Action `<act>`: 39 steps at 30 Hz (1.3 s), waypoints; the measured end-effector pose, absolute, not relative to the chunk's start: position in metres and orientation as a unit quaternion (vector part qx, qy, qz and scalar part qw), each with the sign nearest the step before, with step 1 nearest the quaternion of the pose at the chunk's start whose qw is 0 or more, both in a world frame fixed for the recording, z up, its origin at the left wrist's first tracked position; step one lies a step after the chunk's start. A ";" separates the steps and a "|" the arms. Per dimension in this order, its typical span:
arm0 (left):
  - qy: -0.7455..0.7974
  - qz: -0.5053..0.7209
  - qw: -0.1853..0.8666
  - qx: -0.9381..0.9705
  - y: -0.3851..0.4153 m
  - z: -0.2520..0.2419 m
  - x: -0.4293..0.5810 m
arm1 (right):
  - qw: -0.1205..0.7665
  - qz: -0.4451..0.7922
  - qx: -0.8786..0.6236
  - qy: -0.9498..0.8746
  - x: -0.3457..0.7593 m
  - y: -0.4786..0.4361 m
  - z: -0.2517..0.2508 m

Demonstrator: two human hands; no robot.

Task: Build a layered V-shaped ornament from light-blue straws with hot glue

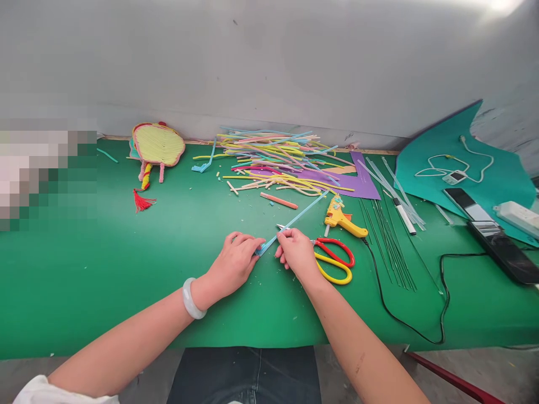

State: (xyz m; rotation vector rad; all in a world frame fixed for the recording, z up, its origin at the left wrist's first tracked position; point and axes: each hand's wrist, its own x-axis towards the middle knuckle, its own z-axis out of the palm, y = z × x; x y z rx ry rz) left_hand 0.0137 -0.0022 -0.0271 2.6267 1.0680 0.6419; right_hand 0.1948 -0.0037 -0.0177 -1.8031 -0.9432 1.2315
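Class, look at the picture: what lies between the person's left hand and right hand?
In the head view, a light blue strip spans the gap between left hand and right hand, above the green tabletop.

Open tabletop (126,258) left of hands (236,262), scissors (332,260) blocking right

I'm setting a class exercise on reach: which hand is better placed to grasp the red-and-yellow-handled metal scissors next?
Probably the right hand: it is nearer the scissors, though it would first release the thin light-blue strip. The left hand lies farther off.
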 end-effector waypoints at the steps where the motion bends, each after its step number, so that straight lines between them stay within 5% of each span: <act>1: 0.364 0.221 0.114 0.898 -0.002 -0.027 0.014 | 0.371 0.479 -0.705 -0.370 0.195 -0.004 -0.017; 12: 0.363 0.228 0.120 0.895 -0.003 -0.027 0.014 | 0.360 0.431 -0.718 -0.412 0.194 -0.010 -0.018; 21: 0.361 0.236 0.105 0.896 -0.003 -0.027 0.014 | 0.221 0.171 -0.729 -0.625 0.198 -0.018 -0.020; 39: 0.370 0.225 0.130 0.892 -0.003 -0.028 0.015 | 0.198 0.167 -0.712 -0.652 0.203 -0.018 -0.023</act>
